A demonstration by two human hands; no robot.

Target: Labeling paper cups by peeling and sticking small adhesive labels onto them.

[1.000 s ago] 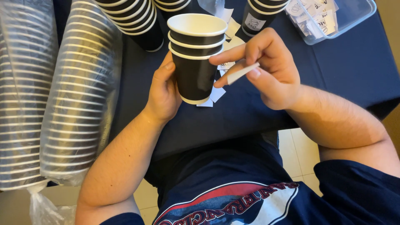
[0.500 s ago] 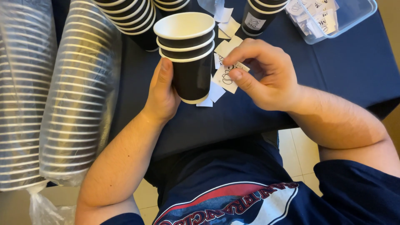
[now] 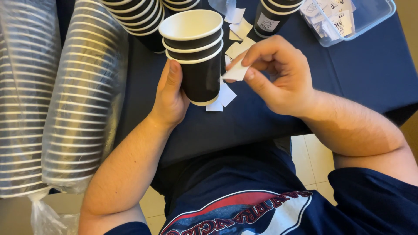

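My left hand [image 3: 170, 96] grips a small stack of three nested black paper cups [image 3: 197, 61] with white rims, held upright over the dark blue tablecloth [image 3: 374, 65]. My right hand [image 3: 278, 74] pinches a small white paper sticker [image 3: 236, 72] between thumb and fingers, right beside the cups' right side. Several loose white paper squares [image 3: 222, 98] lie on the cloth under and behind the cups.
Two long sleeves of stacked cups in clear plastic [image 3: 82, 100] lie at the left. More black cup stacks [image 3: 139, 19] stand at the back, one cup [image 3: 270, 17] bearing a white label. A clear plastic tub [image 3: 348, 21] of stickers sits at the back right.
The cups shifted slightly left in my left hand. My right hand turned the sticker over and brought it close to the cups' side.
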